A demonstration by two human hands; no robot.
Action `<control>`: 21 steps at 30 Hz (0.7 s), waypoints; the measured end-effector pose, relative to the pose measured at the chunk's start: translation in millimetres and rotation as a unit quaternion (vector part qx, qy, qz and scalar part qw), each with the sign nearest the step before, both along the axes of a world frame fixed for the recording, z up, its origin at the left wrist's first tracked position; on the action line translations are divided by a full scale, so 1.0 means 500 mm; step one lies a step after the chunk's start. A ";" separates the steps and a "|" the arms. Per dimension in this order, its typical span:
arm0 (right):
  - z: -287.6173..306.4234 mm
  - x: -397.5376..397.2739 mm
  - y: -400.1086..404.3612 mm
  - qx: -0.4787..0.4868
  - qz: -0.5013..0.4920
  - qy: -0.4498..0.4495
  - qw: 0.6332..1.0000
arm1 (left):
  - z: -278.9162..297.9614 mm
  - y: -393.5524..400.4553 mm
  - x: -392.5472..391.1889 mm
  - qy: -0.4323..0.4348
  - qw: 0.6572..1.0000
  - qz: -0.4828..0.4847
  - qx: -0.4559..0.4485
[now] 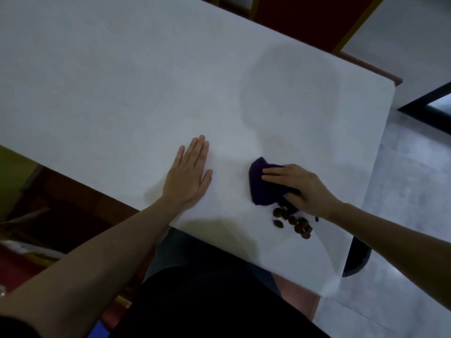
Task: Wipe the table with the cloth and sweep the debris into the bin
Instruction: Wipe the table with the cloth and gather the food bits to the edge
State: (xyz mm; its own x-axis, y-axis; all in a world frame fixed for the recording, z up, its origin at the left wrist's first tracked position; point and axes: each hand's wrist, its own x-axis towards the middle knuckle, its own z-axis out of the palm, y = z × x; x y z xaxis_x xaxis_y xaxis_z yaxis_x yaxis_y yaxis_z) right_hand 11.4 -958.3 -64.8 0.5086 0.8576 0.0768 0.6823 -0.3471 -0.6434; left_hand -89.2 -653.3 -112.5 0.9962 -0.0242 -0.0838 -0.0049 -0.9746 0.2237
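Observation:
A dark purple cloth lies bunched on the white table, close to the near edge. My right hand lies on top of the cloth, fingers curled over it and pressing it down. Several small brown pieces of debris sit in a cluster just below the cloth, between it and the table's near edge. My left hand rests flat on the table to the left of the cloth, fingers straight and together. A dark rounded shape shows under the table's near right edge; I cannot tell whether it is the bin.
The table's right edge drops to a grey floor. Beyond the far edge are red panels with yellow trim. My dark-clothed lap is below the near edge. Clutter lies on the floor at lower left.

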 end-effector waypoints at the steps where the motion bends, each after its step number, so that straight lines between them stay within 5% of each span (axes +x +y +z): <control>1: 0.011 -0.004 0.005 0.033 -0.058 0.039 0.997 | -0.003 -0.008 -0.008 -0.001 1.000 -0.002 -0.003; 4: 0.056 0.026 0.033 0.113 -0.219 0.131 0.960 | -0.005 -0.003 -0.010 -0.003 1.000 0.006 -0.010; 8: 0.047 0.129 0.078 0.120 -0.346 0.106 0.924 | 0.002 0.050 0.012 0.000 0.999 0.035 -0.001; 12: -0.052 0.185 0.142 -0.081 -0.382 0.013 0.921 | 0.008 0.159 0.040 0.008 0.996 0.085 0.024; 21: -0.079 0.253 0.396 -0.123 -0.419 -0.019 0.899 | -0.005 0.315 0.028 0.024 0.996 0.083 0.009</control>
